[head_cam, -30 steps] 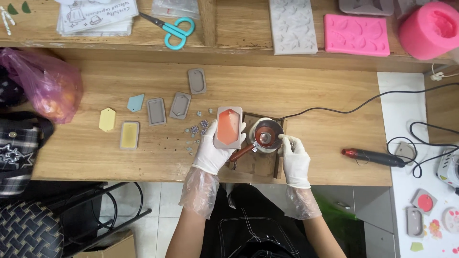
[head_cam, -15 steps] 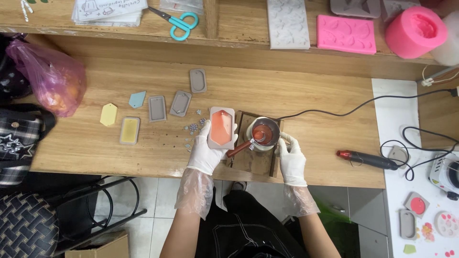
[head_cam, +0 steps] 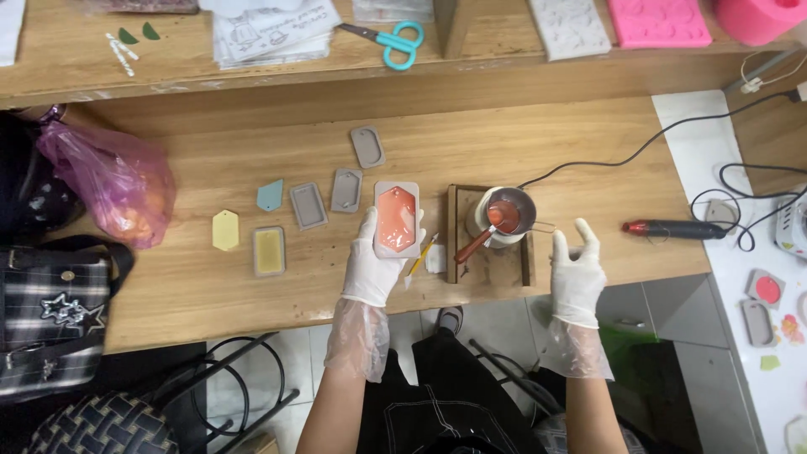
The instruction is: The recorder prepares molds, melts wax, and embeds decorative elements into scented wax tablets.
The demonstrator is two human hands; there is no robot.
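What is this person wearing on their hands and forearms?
Both hands wear thin white disposable gloves, left hand and right hand alike. Loose, crinkled, see-through cuffs run a little way past each wrist. Above the cuffs the forearms are bare: no sleeves, watch or jewellery can be seen, and the gloves show no markings.

Single head camera, looking steeply down, table (head_cam: 521, 151) near.

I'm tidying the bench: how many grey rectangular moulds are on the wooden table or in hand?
5: one orange-filled mould in the left hand; three empty moulds; one yellow-filled mould on the table.
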